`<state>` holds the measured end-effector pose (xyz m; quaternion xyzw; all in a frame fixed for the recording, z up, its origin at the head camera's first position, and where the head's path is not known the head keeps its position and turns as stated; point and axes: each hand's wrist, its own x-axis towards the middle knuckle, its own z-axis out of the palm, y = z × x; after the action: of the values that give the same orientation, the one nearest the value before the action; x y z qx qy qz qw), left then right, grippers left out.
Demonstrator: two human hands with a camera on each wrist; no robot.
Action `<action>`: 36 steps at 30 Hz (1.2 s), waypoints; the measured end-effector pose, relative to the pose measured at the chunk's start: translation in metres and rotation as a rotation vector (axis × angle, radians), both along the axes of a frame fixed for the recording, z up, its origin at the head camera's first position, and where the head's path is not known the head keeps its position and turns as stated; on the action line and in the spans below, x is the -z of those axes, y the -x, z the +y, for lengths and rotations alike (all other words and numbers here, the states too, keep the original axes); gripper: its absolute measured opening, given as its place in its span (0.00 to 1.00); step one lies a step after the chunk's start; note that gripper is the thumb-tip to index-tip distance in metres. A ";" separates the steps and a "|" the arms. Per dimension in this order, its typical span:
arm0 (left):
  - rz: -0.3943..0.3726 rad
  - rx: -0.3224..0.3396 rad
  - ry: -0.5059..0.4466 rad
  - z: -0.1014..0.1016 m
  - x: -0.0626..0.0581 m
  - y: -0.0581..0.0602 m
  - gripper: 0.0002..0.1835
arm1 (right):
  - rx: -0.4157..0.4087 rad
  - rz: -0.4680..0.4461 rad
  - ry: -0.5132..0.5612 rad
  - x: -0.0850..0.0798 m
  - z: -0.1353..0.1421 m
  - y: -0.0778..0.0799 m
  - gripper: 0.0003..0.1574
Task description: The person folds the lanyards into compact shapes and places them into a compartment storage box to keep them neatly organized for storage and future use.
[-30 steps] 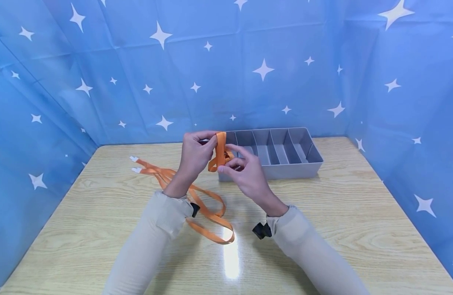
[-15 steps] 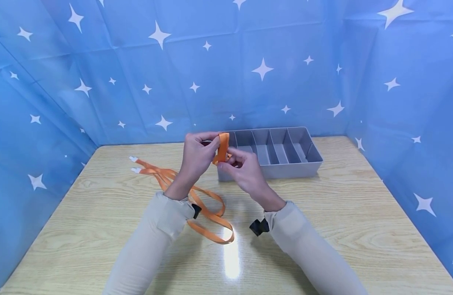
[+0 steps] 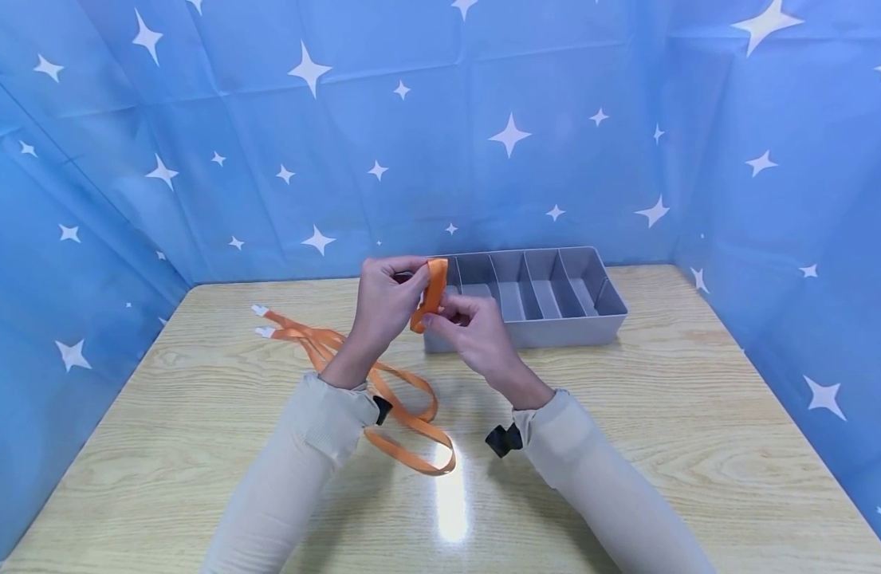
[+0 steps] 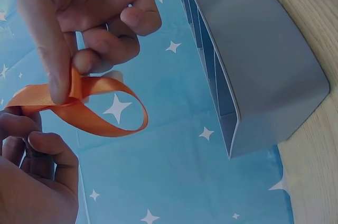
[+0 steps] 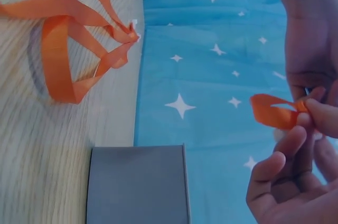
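Backdrop [image 3: 418,199]: creased blue cloth, white 4-pointed stars.
Desk [image 3: 670,446]: pale wood grain; loose ribbon [image 5: 56,60], orange, 2 white ends, looping left of frame centre.
Box [image 3: 555,334]: smooth grey, narrow compartments, right of centre.
Held ribbon [image 3: 436,284]: orange, satiny, looped, at frame centre.
Left hand [image 3: 387,299]: pinches its top.
Right hand [image 3: 481,331]: pinches its lower end.
Ribbon step: apparently folding; next calls for aligned layers.

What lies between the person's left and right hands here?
An orange ribbon, pinched by both the left hand and the right hand. The head view shows it, with the grey box behind.
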<state>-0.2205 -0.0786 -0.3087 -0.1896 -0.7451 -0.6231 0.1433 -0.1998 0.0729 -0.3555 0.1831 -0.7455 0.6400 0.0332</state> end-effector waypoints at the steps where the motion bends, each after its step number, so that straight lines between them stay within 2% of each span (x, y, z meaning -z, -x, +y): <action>1: 0.004 -0.001 0.005 0.000 0.000 0.000 0.10 | -0.005 0.001 0.003 0.000 0.000 0.000 0.12; 10: 0.008 -0.029 0.026 -0.004 0.001 0.003 0.10 | -0.032 0.061 0.003 0.003 0.000 -0.002 0.10; 18: 0.014 0.006 0.021 -0.011 0.002 0.007 0.10 | -0.148 0.036 0.070 0.005 0.003 -0.007 0.11; 24: -0.024 0.040 0.014 -0.017 0.001 0.009 0.10 | -0.250 0.033 0.133 0.006 0.008 -0.009 0.10; 28: -0.031 0.048 0.024 -0.021 0.001 0.010 0.10 | -0.287 0.025 0.154 0.004 0.013 -0.010 0.10; 32: -0.003 0.054 0.038 -0.023 0.003 0.012 0.12 | -0.283 0.025 0.148 0.001 0.016 -0.011 0.11; 36: 0.084 0.057 0.056 -0.022 0.008 0.014 0.12 | -0.279 0.025 0.161 -0.001 0.017 -0.013 0.11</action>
<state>-0.2341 -0.1010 -0.3172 -0.2409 -0.7498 -0.5974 0.1514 -0.1871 0.0899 -0.3545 0.2894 -0.6589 0.6936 -0.0322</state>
